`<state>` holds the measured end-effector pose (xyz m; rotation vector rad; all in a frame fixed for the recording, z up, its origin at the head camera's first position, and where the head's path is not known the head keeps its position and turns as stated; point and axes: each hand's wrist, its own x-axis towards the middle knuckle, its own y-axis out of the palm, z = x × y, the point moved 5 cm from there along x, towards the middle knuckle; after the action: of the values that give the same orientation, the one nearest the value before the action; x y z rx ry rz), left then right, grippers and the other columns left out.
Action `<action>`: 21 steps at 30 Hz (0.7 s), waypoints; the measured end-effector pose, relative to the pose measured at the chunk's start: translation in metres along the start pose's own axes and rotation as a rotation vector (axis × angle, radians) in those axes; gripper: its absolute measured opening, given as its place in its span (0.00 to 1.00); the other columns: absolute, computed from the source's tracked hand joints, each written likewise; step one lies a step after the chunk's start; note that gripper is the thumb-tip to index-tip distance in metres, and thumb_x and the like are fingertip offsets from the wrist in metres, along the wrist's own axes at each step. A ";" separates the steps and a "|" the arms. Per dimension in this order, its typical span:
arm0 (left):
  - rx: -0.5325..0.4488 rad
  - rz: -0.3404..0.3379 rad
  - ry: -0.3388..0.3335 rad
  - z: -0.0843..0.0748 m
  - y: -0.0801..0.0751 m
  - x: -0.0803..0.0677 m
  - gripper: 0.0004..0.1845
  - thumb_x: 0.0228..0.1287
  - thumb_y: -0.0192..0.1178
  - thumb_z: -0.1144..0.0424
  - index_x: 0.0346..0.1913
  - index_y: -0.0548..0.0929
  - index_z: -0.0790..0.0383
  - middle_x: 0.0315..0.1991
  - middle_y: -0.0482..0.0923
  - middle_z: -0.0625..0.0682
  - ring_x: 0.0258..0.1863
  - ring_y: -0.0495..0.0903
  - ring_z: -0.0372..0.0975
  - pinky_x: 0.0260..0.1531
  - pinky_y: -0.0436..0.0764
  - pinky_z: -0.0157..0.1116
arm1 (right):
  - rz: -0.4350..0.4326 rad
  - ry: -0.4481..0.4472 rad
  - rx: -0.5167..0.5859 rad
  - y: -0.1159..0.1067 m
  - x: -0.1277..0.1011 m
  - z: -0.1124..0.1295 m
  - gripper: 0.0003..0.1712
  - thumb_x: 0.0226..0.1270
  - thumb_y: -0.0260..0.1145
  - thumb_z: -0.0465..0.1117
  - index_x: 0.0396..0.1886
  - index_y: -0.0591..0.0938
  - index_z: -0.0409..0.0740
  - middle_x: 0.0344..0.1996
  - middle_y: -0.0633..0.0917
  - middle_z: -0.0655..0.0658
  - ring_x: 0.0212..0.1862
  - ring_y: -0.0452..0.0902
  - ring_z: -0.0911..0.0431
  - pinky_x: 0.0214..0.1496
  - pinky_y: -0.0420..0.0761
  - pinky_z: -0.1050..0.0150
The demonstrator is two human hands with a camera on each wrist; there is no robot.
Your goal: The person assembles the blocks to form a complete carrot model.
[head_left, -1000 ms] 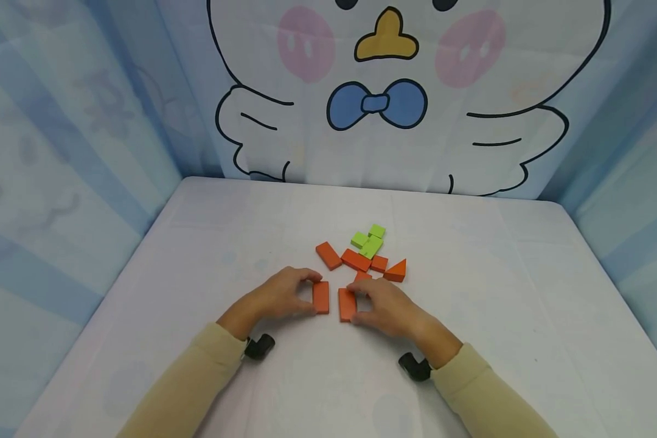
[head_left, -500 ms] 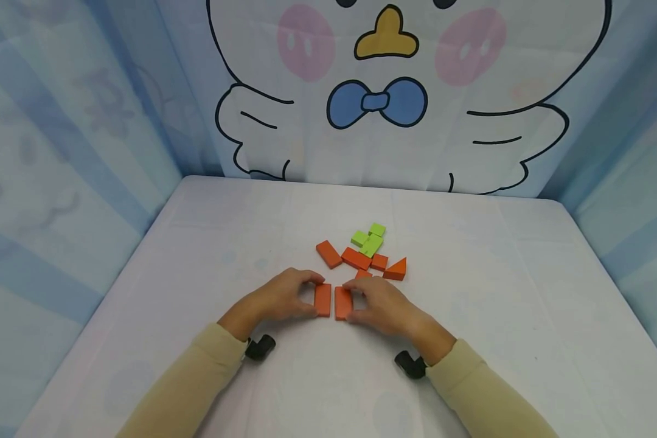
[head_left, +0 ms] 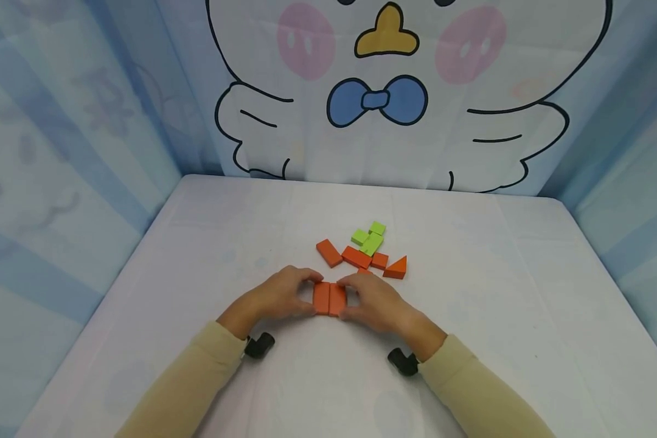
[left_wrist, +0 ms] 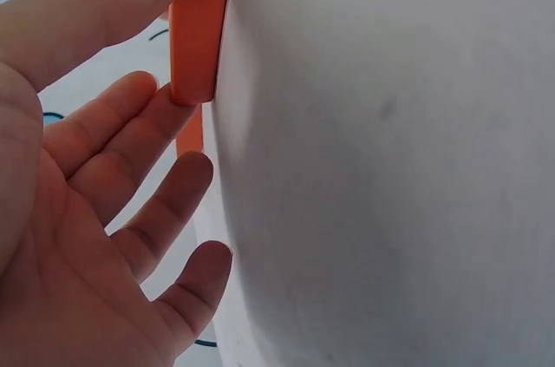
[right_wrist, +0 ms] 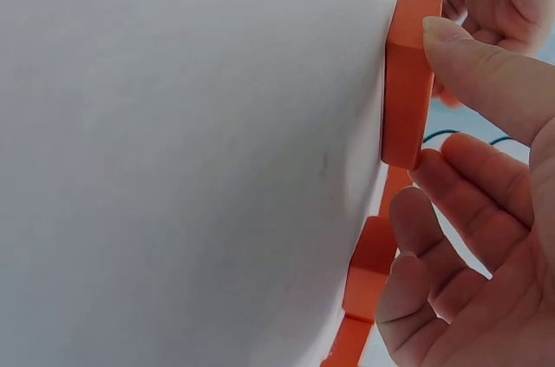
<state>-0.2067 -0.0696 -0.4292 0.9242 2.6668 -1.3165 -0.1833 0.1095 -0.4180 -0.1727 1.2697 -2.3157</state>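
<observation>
Two flat orange rectangular blocks lie side by side on the white table, their long edges together. My left hand (head_left: 279, 296) pinches the left orange block (head_left: 320, 298) by its near and far ends, thumb at the near one. On the other side my right hand (head_left: 380, 304) holds the right orange block (head_left: 337, 300) in the same way. In the left wrist view the outer long side of the left block (left_wrist: 198, 37) shows, with the ring and little fingers free of it. The right wrist view shows the right block (right_wrist: 406, 102) between thumb and fingertips, the left hand (right_wrist: 507, 3) beyond.
Just beyond the hands lie more orange blocks: two rectangles (head_left: 329, 253), a small square (head_left: 379, 261) and a triangle (head_left: 396, 268). Another orange block (head_left: 364, 272) is partly hidden by the right hand. Bright green blocks (head_left: 371, 244) sit behind them. A printed curtain (head_left: 378, 152) borders the table (head_left: 317, 377).
My right hand has slid its orange block leftward over the table until the gap to the left block closed. The left hand stayed almost in place, and the other blocks kept their positions.
</observation>
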 end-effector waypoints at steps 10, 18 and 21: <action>0.011 -0.023 0.023 0.010 -0.010 -0.007 0.30 0.58 0.74 0.62 0.65 0.78 0.59 0.61 0.76 0.50 0.63 0.71 0.46 0.64 0.71 0.47 | 0.005 -0.029 0.019 0.006 0.013 0.009 0.31 0.62 0.75 0.41 0.64 0.78 0.38 0.58 0.80 0.44 0.62 0.73 0.49 0.66 0.72 0.52; 0.031 -0.047 0.055 0.023 -0.018 -0.018 0.30 0.59 0.73 0.62 0.64 0.78 0.62 0.61 0.77 0.53 0.63 0.72 0.49 0.63 0.71 0.48 | 0.030 -0.043 0.036 0.015 0.024 0.022 0.31 0.63 0.74 0.43 0.64 0.78 0.39 0.58 0.80 0.44 0.62 0.73 0.48 0.65 0.72 0.51; 0.043 -0.056 0.061 0.027 -0.021 -0.022 0.30 0.59 0.74 0.61 0.64 0.78 0.63 0.61 0.77 0.54 0.62 0.72 0.49 0.63 0.71 0.48 | 0.039 -0.046 0.043 0.017 0.026 0.026 0.31 0.63 0.74 0.43 0.64 0.77 0.39 0.58 0.80 0.44 0.62 0.72 0.48 0.66 0.72 0.52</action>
<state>-0.2053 -0.1098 -0.4254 0.9155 2.7403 -1.3838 -0.1913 0.0692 -0.4204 -0.1838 1.1899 -2.2906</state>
